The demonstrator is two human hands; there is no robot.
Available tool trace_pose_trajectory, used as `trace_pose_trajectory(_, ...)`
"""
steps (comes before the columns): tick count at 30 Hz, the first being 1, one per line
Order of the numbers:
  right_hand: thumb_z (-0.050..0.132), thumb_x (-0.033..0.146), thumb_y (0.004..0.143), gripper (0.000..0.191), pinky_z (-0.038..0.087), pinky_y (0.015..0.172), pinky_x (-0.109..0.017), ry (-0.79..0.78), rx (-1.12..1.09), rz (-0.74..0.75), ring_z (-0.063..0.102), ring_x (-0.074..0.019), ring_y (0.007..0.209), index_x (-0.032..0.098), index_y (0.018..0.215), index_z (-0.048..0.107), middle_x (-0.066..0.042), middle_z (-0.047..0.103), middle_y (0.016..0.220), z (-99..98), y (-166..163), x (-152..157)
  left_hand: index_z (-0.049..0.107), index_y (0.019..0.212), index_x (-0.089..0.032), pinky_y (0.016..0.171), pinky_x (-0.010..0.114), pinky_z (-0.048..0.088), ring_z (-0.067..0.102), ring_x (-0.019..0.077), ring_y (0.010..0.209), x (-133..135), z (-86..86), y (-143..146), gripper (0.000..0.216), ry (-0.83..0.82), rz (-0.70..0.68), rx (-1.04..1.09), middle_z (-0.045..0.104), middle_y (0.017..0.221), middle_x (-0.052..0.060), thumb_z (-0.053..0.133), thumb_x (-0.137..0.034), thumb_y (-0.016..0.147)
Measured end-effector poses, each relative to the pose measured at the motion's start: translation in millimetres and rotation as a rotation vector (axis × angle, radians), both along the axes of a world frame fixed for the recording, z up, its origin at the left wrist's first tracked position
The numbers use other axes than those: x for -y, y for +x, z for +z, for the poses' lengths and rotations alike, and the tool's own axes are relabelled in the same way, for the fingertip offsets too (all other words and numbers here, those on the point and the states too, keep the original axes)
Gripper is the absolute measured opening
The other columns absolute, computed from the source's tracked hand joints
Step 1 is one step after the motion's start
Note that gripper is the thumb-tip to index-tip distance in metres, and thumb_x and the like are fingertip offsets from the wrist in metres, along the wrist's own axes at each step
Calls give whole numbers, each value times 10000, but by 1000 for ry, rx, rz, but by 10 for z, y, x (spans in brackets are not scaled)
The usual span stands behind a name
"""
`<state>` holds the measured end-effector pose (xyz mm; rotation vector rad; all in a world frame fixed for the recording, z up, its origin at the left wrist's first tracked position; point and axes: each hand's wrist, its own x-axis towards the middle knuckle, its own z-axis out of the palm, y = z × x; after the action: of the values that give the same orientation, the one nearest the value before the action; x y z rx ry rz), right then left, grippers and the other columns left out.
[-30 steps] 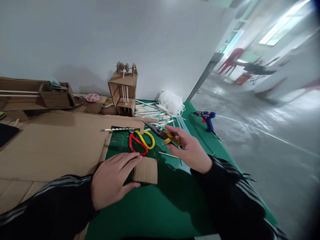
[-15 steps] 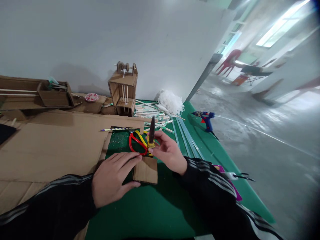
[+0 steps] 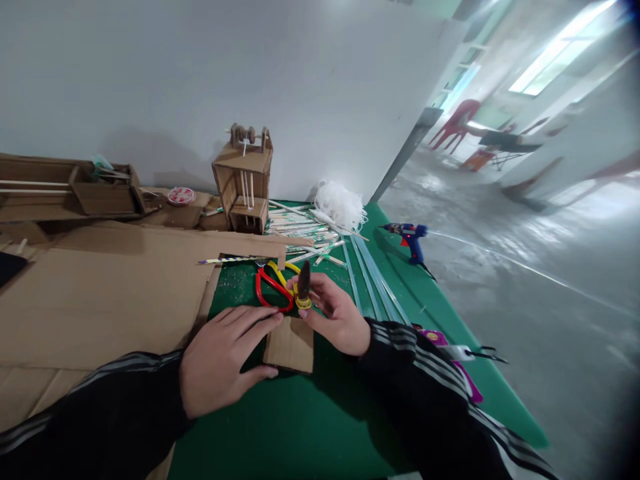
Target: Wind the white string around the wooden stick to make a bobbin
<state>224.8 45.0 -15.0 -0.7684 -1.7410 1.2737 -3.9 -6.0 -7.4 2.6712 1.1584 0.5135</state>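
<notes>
My left hand (image 3: pixel 227 357) holds a small rectangular cardboard piece (image 3: pixel 290 347) on the green table, its index finger at the upper left corner and its thumb at the lower left. My right hand (image 3: pixel 336 313) is closed on a tool with a dark tapered end (image 3: pixel 304 280) pointing up and a yellow collar; its lower end is hidden, so I cannot tell the exact kind. Just beyond the cardboard piece lie scissors with red and yellow handles (image 3: pixel 275 293), partly behind the fingers.
Large cardboard sheets (image 3: pixel 115 293) cover the left side. A cardboard frame with sticks (image 3: pixel 243 177) stands at the back, beside many thin sticks and a heap of white string (image 3: pixel 340 205). Clear glue sticks (image 3: pixel 373 273) and a blue glue gun (image 3: pixel 413 240) lie to the right.
The tool's dark end has tipped toward me and looks shorter. My right hand has shifted slightly down; my left hand stays on the cardboard piece.
</notes>
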Motion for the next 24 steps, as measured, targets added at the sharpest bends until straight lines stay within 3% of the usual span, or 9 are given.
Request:
trace_pose_trajectory(4, 581, 69, 780, 472, 427, 1035, -372, 19, 45, -7, 591, -210, 1157, 216, 1223, 512, -91, 625, 1206, 45, 97, -38, 482, 1342, -161, 959, 463, 452, 555, 298, 1165, -4, 13, -2, 601, 5, -1, 4, 596, 1335, 113, 648, -457, 846)
trace_pose_trajectory(12, 524, 29, 644, 525, 503, 854, -320, 119, 435, 84, 653, -205, 944, 184, 1138, 610, -50, 690, 1057, 221, 285, -70, 509, 1332, -178, 914, 478, 478, 581, 325, 1112, 6, 44, -68, 577, 13, -7, -23, 616, 1293, 138, 634, -470, 849)
trace_pose_trajectory(16, 569, 60, 612, 454, 499, 751, -304, 185, 563, 84, 624, -198, 843, 191, 1042, 631, -46, 674, 959, 199, 274, -41, 506, 1336, -176, 927, 483, 468, 578, 331, 1109, -4, 34, -108, 596, 35, -9, -47, 614, 1292, 140, 645, -474, 839)
trace_pose_trajectory(24, 574, 52, 570, 415, 487, 746, -339, 234, 620, 32, 576, -222, 857, 187, 962, 590, -65, 617, 936, 108, 205, -15, 488, 1340, -189, 906, 477, 476, 574, 330, 1119, 13, 13, -117, 591, 13, 10, -36, 599, 1309, 135, 656, -451, 838)
